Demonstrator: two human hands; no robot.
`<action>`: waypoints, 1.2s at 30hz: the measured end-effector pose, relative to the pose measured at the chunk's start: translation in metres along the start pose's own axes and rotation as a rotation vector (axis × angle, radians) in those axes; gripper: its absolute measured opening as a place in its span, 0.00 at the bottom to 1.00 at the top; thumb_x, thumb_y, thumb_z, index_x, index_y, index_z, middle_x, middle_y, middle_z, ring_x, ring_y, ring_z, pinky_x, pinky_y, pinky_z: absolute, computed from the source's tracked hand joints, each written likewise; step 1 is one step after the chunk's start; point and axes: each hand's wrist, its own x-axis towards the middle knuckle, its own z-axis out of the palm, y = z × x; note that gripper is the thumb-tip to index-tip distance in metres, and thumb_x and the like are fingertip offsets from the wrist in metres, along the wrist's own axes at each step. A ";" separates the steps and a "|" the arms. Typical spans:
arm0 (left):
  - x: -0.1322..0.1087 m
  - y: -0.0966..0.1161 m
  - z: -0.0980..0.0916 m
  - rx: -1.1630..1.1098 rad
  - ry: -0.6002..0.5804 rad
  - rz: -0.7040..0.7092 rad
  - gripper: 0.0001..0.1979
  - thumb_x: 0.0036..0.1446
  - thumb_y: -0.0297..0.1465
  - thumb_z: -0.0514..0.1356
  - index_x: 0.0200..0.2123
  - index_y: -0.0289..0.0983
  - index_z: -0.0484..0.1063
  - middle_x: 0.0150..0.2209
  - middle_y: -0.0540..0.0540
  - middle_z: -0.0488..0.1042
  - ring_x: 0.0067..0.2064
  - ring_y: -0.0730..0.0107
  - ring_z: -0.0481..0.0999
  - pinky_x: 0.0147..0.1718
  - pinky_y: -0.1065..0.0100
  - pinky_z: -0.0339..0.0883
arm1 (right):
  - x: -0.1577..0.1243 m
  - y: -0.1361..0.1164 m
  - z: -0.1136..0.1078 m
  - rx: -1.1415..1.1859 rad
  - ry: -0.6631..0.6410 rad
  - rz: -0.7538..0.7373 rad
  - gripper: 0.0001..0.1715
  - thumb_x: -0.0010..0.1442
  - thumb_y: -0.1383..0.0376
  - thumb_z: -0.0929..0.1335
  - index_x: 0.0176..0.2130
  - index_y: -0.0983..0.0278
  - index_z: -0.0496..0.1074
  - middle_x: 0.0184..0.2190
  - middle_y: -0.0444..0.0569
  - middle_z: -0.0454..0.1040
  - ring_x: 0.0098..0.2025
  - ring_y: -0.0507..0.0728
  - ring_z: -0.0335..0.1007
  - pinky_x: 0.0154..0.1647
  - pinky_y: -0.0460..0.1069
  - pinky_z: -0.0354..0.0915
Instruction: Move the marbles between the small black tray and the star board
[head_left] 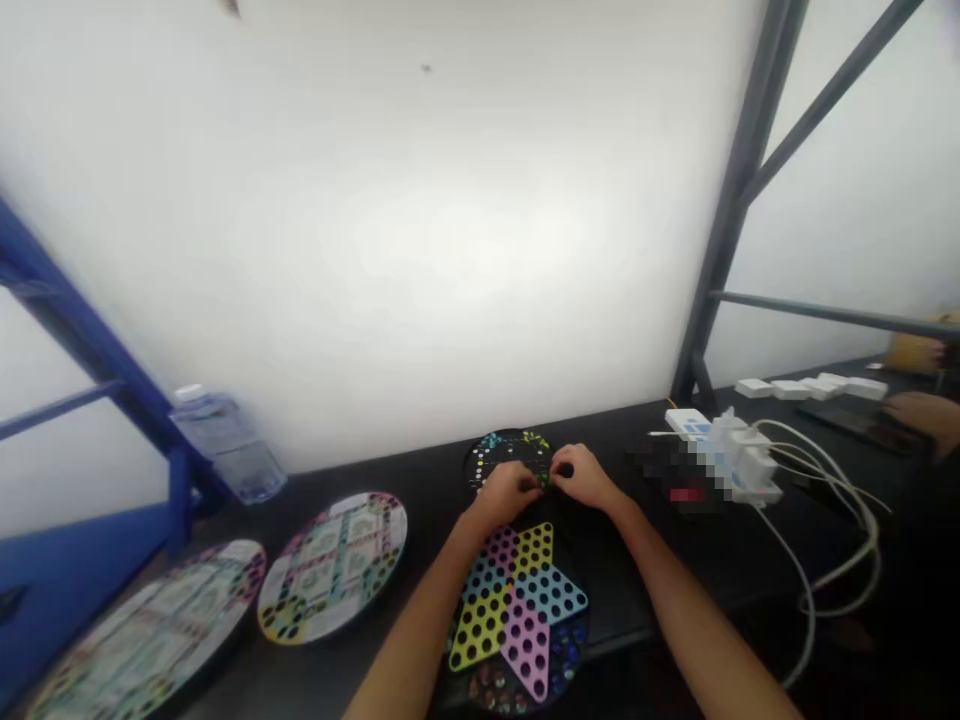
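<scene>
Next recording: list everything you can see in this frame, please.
star board: 1, multicolour, holed, near table edge, centre
round black tray: 1, coloured pieces inside, beyond the star board
round printed boards: 2, pale multicolour, left
water bottle: 1, clear, far left
blue frame: 1, left
power strip: 1, white, cables trailing, right
small white boxes: several, far right
another person's hand: 1, right edge
table: 1, black
left hand: at the tray
right hand: at the tray
</scene>
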 end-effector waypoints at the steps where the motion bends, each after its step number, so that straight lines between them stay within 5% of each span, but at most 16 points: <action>1: -0.001 -0.001 0.000 0.001 0.006 -0.006 0.06 0.55 0.33 0.65 0.33 0.40 0.82 0.33 0.47 0.77 0.35 0.68 0.74 0.38 0.69 0.64 | 0.000 0.000 0.000 0.002 0.007 0.001 0.05 0.50 0.69 0.70 0.27 0.61 0.79 0.37 0.49 0.78 0.44 0.60 0.70 0.52 0.53 0.63; 15: 0.001 -0.003 0.000 -0.038 -0.042 0.069 0.08 0.55 0.29 0.65 0.38 0.44 0.83 0.35 0.48 0.75 0.36 0.70 0.73 0.38 0.71 0.65 | 0.000 -0.006 -0.005 0.012 0.034 0.004 0.06 0.53 0.69 0.69 0.28 0.61 0.77 0.35 0.48 0.78 0.42 0.59 0.70 0.48 0.52 0.63; 36: -0.008 0.001 -0.009 0.040 0.081 -0.003 0.06 0.52 0.32 0.68 0.35 0.40 0.80 0.36 0.47 0.76 0.37 0.69 0.74 0.38 0.69 0.66 | -0.002 -0.008 -0.003 0.018 0.027 -0.002 0.05 0.54 0.69 0.69 0.29 0.61 0.76 0.35 0.48 0.77 0.42 0.59 0.70 0.47 0.52 0.64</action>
